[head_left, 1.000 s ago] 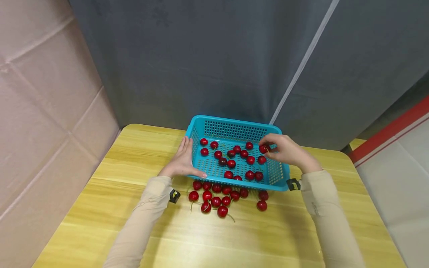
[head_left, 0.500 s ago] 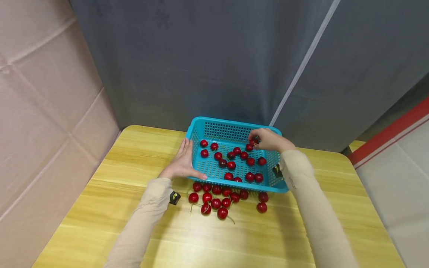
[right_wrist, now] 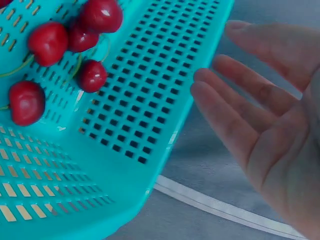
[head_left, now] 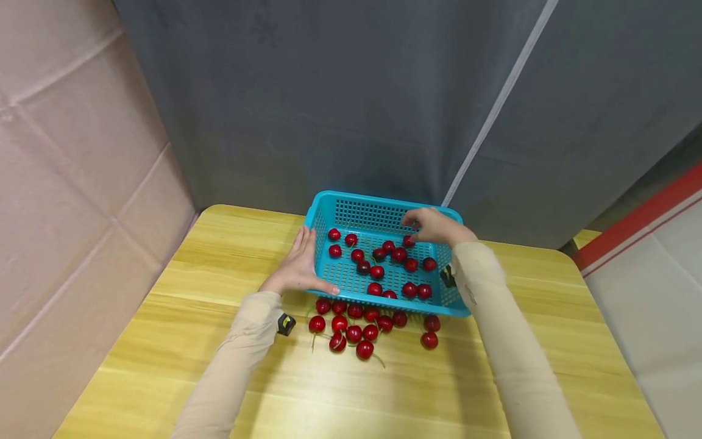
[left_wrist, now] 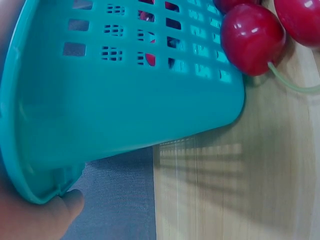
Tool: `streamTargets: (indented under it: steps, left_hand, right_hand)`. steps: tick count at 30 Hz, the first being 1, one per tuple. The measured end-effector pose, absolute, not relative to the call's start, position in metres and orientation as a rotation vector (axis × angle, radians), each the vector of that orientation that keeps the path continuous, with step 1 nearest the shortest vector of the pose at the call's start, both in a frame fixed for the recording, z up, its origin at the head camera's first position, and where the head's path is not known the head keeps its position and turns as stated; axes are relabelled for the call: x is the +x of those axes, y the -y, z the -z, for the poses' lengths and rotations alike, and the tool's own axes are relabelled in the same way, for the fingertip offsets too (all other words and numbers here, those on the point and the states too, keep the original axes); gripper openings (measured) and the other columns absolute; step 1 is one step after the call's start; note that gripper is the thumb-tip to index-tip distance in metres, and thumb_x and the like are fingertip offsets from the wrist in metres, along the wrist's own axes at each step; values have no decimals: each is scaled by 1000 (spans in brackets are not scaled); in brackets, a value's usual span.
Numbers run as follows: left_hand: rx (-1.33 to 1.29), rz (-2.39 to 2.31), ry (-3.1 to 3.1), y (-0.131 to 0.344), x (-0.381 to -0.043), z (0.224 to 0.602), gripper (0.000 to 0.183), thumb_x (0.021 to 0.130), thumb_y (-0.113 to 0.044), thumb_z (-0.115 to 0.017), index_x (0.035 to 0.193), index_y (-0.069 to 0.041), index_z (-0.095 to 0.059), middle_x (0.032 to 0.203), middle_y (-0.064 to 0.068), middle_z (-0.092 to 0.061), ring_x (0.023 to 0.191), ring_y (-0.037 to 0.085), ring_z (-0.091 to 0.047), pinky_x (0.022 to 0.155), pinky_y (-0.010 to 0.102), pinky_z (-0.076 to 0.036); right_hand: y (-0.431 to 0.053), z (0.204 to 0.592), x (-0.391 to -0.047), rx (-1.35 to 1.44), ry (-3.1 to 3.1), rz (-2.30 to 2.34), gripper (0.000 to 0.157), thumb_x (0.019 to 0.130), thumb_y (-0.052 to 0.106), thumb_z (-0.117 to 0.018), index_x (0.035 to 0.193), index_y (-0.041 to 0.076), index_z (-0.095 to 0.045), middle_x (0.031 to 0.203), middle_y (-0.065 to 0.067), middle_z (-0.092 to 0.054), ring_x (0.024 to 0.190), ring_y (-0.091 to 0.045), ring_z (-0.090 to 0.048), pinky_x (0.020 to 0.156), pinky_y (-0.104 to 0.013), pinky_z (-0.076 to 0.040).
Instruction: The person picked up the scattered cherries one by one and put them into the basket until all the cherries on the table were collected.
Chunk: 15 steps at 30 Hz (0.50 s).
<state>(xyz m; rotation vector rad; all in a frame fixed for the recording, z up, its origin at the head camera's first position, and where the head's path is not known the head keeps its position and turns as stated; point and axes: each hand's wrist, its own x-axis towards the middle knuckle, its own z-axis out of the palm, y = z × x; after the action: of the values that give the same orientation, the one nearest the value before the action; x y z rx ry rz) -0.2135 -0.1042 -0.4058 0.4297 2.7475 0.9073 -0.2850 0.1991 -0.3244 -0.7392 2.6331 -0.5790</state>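
Observation:
A turquoise plastic basket (head_left: 384,200) with slotted walls stands on the table, several red cherries (head_left: 398,255) spread over its floor. My left hand (head_left: 296,271) holds the basket's front left corner, its thumb along the front rim and its fingers against the left end. One fingertip (left_wrist: 75,201) curls round the rim in the left wrist view. Over the back right part of the basket hovers my right hand (head_left: 436,227). In the right wrist view its fingers (right_wrist: 222,112) are parted beside the back rim, with nothing between them.
Several stemmed cherries (head_left: 364,349) lie on the wooden table (head_left: 378,402) along the basket's front. Two more (head_left: 429,340) sit apart at its front right. A grey curtain (head_left: 351,110) hangs behind, and a pale padded wall (head_left: 82,183) rises on the left.
My right hand has moved left from the basket's right end and let go of the cherry it held, which is now among the others. My left hand stays on the corner.

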Motion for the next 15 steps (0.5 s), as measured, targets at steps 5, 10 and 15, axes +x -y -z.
streamTargets:
  steps: [5,10,15]
  left_hand:
    - [431,-909,-2747,105,-214,406,138,51,-58,-79,143,1,6,149,16,16,137,25,18,110,46,-9]
    - [423,-911,-2743,106,-214,406,138,52,-58,-79,144,0,7,149,15,17,136,25,19,110,46,-8]
    - [416,-907,-2738,108,-213,406,139,52,-60,-78,144,-1,8,149,14,18,136,25,18,110,46,-8]
  right_hand:
    - [-201,313,-262,-795,-2695,576,35,81,4,-65,114,-2,-57,115,-19,-57,103,-34,-54,85,-45,-48]
    - [-208,306,-229,-857,-2761,600,37,80,6,-66,114,-1,-57,114,-17,-57,104,-32,-52,87,-46,-47]
    - [-212,303,-190,-965,-2820,623,34,78,5,-68,110,0,-59,110,-15,-60,103,-31,-53,84,-44,-49]
